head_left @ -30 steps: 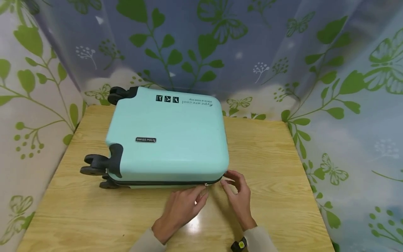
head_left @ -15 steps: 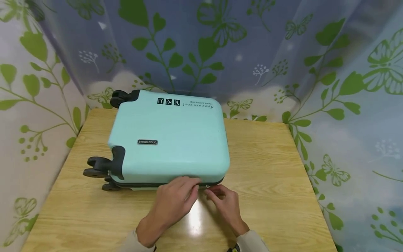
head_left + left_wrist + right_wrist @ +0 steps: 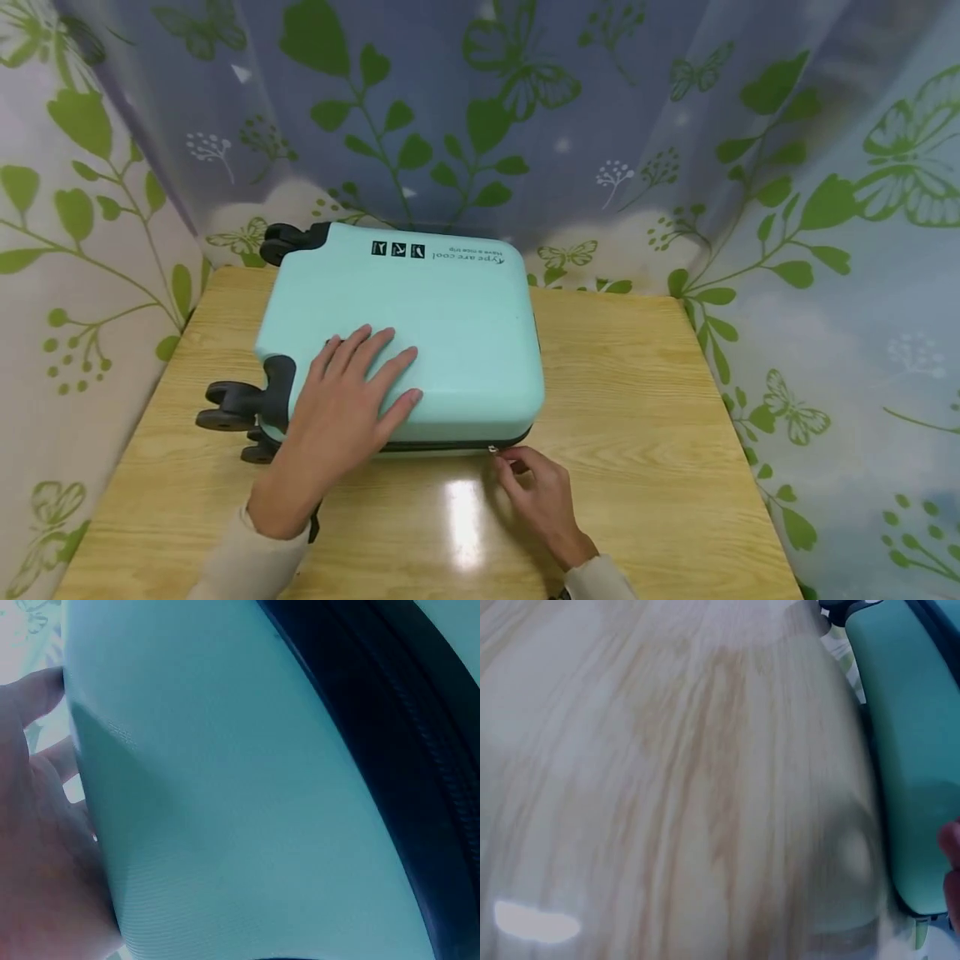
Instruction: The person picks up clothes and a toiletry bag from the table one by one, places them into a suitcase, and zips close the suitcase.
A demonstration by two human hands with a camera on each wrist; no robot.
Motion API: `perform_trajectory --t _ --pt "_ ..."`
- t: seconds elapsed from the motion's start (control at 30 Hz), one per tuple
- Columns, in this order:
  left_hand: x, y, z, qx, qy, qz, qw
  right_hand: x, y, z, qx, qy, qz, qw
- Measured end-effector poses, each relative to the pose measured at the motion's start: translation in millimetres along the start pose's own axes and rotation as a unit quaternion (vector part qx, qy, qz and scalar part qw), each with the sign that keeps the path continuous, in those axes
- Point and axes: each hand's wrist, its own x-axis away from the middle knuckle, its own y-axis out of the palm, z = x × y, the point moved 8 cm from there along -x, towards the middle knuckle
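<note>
A mint-green hard-shell suitcase [image 3: 420, 325] lies flat on the table, its black wheels toward the left. My left hand [image 3: 341, 408] rests with spread fingers on the near left of its top shell, covering the name badge. In the left wrist view the same hand [image 3: 45, 817] lies over the shell's edge, beside the black zipper band [image 3: 409, 750]. At the near right corner, the thumb and fingers of my right hand [image 3: 538, 496] pinch the metal zipper pull [image 3: 492, 450]. Only a bit of that hand's fingers [image 3: 951, 855] shows in the right wrist view, against the suitcase side.
The wooden table [image 3: 622, 375] extends to the right and in front of the suitcase. Leaf-and-butterfly patterned curtains [image 3: 562, 125] enclose it at the back and both sides. Two wheels [image 3: 232, 406] stick out toward the left edge, with another wheel [image 3: 288, 240] behind.
My left hand has left the zipper edge and moved up and left onto the suitcase top. My right hand has shifted left from the corner to the zipper pull.
</note>
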Motion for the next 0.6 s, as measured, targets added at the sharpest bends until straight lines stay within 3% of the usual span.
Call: perform_trajectory --t 0.17,0.27,0.47,0.6 --pt "0.9 2.9 -6.5 -0.009 -0.009 -0.051 0.9986 1.1 -7.9 5.7 -0.008 -0.024 0.011 0.9996" --pt "2.3 3.7 -9.9 -0.021 0.002 -0.070 0.9973 -0.3 -12.5 7.9 -0.005 -0.041 0.012 0.9991" --pt "7.5 2.9 -11.8 -0.058 0.058 -0.058 0.9949 -4.9 -23.1 -1.5 0.025 -0.139 0.017 0.9898" --pt "9.2 3.0 -13.4 -0.065 0.075 -0.045 0.9941 -6.6 -30.0 -5.0 0.046 -0.181 0.023 0.9821"
